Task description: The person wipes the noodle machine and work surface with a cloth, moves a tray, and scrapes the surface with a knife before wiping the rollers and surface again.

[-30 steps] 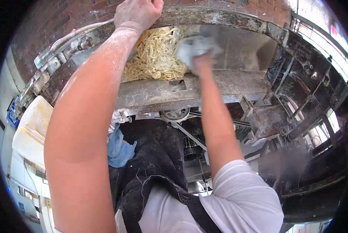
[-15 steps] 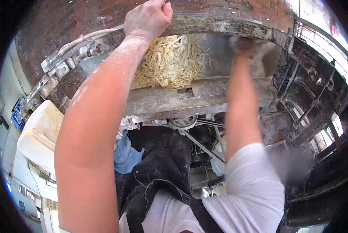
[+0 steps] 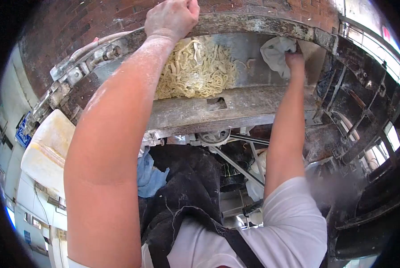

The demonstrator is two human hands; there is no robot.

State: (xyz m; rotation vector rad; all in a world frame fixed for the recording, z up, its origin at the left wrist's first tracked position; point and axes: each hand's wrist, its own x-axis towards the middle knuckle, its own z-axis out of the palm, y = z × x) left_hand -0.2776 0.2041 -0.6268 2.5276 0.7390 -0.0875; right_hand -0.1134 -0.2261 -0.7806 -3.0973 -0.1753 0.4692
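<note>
My left hand (image 3: 172, 18) is closed in a fist above the far rim of the machine, with flour on the wrist. What its fingers hold, if anything, is hidden. My right hand (image 3: 294, 59) is wrapped round a white cloth (image 3: 276, 54) against the metal trough (image 3: 253, 79), toward its right end. Left of the cloth, a heap of pale noodle-like dough strips (image 3: 195, 73) lies in the trough, with a few loose strips at its right edge. My left forearm covers the trough's left part.
A worn metal ledge (image 3: 253, 105) with a square hole runs along the near side. Below are a pulley wheel (image 3: 214, 136) and belts. A blue cloth (image 3: 150, 176) hangs by my dark apron. A stained white block-like thing (image 3: 48, 152) stands left; dark metal framework is right.
My right hand, blurred before, has shifted slightly right, and the white cloth now shows clearly in it. My left hand stays at the rim. The view has shifted slightly.
</note>
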